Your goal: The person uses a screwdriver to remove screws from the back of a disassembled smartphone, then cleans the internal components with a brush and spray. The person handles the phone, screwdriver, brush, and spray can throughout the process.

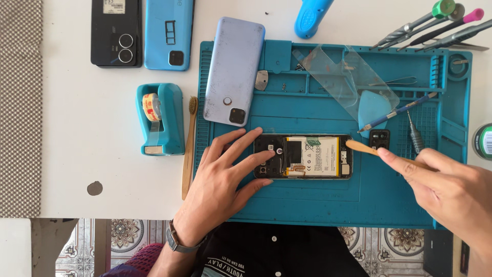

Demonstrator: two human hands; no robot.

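An opened phone [307,156] with its back off lies on the teal work mat [318,205], showing a white battery and circuit boards. My left hand [225,179] rests flat on its left end, fingers spread, pinning it down. My right hand [451,187] holds a thin wooden pry stick [366,149], whose flat tip touches the phone's right edge. A small black camera cover piece [380,138] sits just right of the phone.
On the mat lie a lilac back cover [233,69], a clear screen protector [343,77], a blue pick [372,107] and screwdrivers [435,23]. Off the mat stand a tape dispenser [161,120], a bamboo brush [188,149] and two phones [143,33].
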